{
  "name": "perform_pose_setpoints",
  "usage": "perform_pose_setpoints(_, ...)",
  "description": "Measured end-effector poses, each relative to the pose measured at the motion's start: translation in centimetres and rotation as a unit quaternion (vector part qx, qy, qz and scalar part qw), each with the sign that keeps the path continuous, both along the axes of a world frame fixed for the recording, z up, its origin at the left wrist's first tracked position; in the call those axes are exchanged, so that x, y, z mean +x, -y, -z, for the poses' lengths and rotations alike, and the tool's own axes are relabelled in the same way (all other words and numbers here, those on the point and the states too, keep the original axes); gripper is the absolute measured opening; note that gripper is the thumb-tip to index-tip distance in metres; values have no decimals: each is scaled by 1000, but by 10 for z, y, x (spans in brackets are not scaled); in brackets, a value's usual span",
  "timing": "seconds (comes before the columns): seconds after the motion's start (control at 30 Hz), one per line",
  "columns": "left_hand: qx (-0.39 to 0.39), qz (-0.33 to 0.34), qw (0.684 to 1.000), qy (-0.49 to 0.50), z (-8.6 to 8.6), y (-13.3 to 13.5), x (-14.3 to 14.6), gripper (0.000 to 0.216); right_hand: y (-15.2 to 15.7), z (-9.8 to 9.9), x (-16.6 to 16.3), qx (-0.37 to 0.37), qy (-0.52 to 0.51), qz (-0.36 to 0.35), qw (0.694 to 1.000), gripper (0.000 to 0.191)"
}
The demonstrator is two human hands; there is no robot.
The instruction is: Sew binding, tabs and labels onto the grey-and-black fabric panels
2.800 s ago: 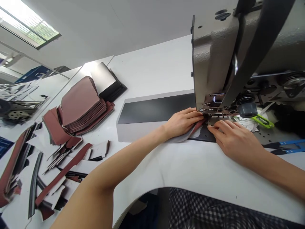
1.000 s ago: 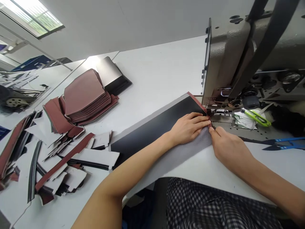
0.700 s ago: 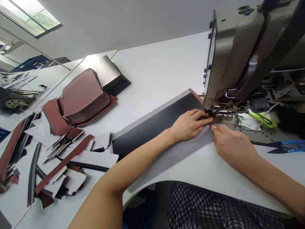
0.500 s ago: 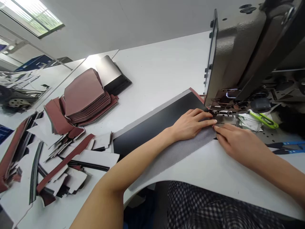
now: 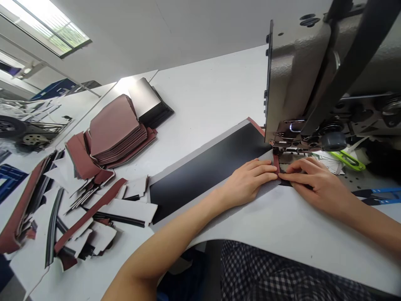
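Note:
A large black panel (image 5: 200,173) with a grey mesh-like border lies on the white table, its right end at the sewing machine (image 5: 294,83). My left hand (image 5: 252,179) rests flat on the panel's near right border, fingers stretched toward the machine. Along the right edge runs a dark red strip (image 5: 276,164), passing by the presser foot (image 5: 275,150). My right hand (image 5: 313,182) pinches at the strip's near end, thumb and fingers together. A small dark piece (image 5: 285,182) shows under those fingertips; its exact join to the strip is hidden.
Stacked dark red pieces (image 5: 114,129) and black sheets (image 5: 147,102) stand at the left back. Offcuts (image 5: 100,236) are scattered at the left front. Blue-handled scissors (image 5: 379,195) and a lime-green tool (image 5: 347,160) lie right of the machine.
My left hand has slid slightly toward me along the border. My right fingers have shifted from the panel's corner to a pinch on the strip, which shows more now. The view has turned slightly.

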State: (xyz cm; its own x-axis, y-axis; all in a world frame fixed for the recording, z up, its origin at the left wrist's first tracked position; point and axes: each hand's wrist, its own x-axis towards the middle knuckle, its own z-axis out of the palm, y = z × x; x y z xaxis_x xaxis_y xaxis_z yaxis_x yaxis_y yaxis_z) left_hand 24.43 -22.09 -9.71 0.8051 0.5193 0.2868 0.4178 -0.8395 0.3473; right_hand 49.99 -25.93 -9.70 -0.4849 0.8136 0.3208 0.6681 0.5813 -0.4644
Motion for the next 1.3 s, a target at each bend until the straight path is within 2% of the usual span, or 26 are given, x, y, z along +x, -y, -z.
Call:
perform_pose_setpoints(0.23,24,18,1000,-4,-1,-14,-2,32,-6,1,0,68,86,-27,994,40)
perform_pose_setpoints(0.43,32,26,999,3,-2,-41,2,32,-20,2,-5,113,134,11,985,42)
perform_pose_setpoints(0.6,19,-1,1000,-19,0,-63,5,36,-26,9,-5,121,159,36,979,43)
perform_pose_setpoints(0.8,33,6,999,-16,1,-82,7,37,-29,14,-1,116,136,33,983,38)
perform_pose_setpoints(1.13,-13,-26,1000,-10,3,-78,11,40,-27,14,-4,119,114,43,985,37)
perform_pose_setpoints(1.3,-38,-127,991,20,-4,-43,16,37,-25,9,-4,135,71,23,988,35)
